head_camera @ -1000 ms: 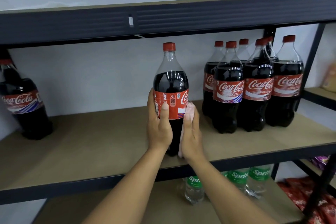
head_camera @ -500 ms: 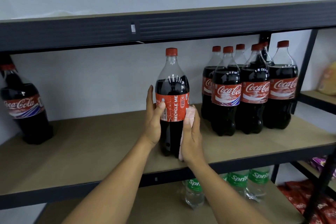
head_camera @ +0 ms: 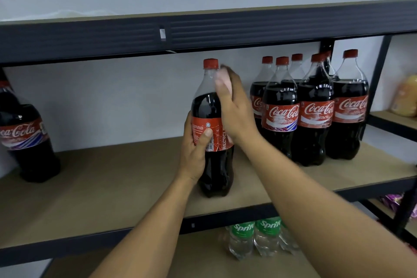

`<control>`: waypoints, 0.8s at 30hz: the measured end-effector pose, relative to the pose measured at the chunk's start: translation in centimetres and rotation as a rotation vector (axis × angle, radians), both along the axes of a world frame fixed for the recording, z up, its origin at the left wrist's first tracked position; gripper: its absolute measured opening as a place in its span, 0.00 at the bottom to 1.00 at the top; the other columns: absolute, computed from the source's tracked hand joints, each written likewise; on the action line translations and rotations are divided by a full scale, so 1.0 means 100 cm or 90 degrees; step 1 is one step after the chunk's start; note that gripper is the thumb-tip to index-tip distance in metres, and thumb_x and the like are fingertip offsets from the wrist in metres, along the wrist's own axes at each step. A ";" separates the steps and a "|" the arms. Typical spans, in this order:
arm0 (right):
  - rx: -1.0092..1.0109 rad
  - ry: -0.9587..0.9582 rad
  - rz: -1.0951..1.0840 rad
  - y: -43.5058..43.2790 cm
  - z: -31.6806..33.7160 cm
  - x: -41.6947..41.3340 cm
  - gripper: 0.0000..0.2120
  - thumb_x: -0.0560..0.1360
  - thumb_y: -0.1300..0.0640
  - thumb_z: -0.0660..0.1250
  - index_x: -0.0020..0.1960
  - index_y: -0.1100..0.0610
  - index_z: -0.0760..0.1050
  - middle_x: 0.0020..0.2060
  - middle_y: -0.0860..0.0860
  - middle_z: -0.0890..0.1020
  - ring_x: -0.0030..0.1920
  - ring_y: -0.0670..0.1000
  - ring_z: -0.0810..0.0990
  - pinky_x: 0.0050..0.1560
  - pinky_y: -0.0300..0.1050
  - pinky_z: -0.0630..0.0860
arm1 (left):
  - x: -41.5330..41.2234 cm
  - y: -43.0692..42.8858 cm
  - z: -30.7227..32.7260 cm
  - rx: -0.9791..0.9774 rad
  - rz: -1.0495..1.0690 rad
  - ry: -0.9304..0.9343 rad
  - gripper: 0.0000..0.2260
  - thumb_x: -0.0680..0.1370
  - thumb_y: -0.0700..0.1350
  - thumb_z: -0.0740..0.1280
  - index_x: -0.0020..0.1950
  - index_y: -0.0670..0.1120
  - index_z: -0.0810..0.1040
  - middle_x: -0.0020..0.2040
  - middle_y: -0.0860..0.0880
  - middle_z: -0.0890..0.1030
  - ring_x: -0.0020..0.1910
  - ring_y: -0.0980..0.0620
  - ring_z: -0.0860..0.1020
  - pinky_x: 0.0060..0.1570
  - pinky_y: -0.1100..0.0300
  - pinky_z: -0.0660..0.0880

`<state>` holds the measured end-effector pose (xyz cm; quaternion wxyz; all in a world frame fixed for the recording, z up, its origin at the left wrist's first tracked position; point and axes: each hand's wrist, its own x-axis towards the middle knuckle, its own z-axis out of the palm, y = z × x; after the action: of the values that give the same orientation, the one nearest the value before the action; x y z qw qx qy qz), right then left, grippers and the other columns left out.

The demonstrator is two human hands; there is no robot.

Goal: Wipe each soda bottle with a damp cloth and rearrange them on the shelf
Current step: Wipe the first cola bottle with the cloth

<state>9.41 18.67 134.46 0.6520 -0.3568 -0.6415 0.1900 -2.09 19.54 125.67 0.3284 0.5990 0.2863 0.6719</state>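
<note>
A large cola bottle [head_camera: 212, 165] with a red cap and red label stands upright on the middle shelf [head_camera: 112, 187], near its front edge. My left hand [head_camera: 196, 153] grips it around the label, thumb in front. My right hand [head_camera: 234, 110] presses a pale pink cloth [head_camera: 224, 79] against the bottle's right shoulder, just under the cap; the hand hides most of the cloth. A group of several cola bottles [head_camera: 313, 115] stands to the right. One more cola bottle [head_camera: 24, 137] stands at the shelf's far left.
The dark upper shelf beam [head_camera: 203, 34] runs close above the bottle caps. Sprite bottles [head_camera: 255, 237] stand on the shelf below. A black upright post [head_camera: 381, 70] bounds the right end, with a yellow packet [head_camera: 406, 97] on a side shelf beyond.
My right hand has slid the cloth up the bottle's right side from the lower body to the shoulder. The bottle has turned a little in my left hand.
</note>
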 end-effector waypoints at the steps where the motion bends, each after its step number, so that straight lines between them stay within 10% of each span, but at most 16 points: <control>1: 0.012 -0.023 -0.004 0.003 0.011 0.000 0.31 0.82 0.34 0.56 0.82 0.45 0.61 0.78 0.49 0.71 0.75 0.49 0.71 0.74 0.55 0.72 | 0.000 0.000 0.000 -0.004 0.002 -0.004 0.39 0.70 0.73 0.72 0.77 0.59 0.67 0.65 0.57 0.81 0.65 0.50 0.81 0.58 0.58 0.79; 13: -0.147 0.154 0.000 -0.026 -0.119 -0.011 0.19 0.86 0.35 0.50 0.71 0.39 0.70 0.58 0.40 0.83 0.59 0.40 0.82 0.65 0.55 0.80 | 0.006 -0.005 -0.002 0.050 0.041 0.022 0.42 0.73 0.73 0.68 0.79 0.49 0.67 0.64 0.60 0.81 0.62 0.55 0.82 0.56 0.64 0.78; 24: 0.020 0.013 -0.007 0.012 0.034 -0.002 0.26 0.85 0.37 0.55 0.79 0.46 0.67 0.72 0.48 0.77 0.69 0.47 0.75 0.67 0.46 0.73 | 0.006 -0.005 -0.005 0.025 0.057 0.018 0.39 0.72 0.74 0.68 0.78 0.61 0.65 0.68 0.56 0.79 0.65 0.52 0.80 0.60 0.57 0.80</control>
<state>9.19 19.90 137.89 0.6649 -0.3485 -0.6357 0.1800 -1.50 19.09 125.22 0.2817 0.6014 0.3043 0.6829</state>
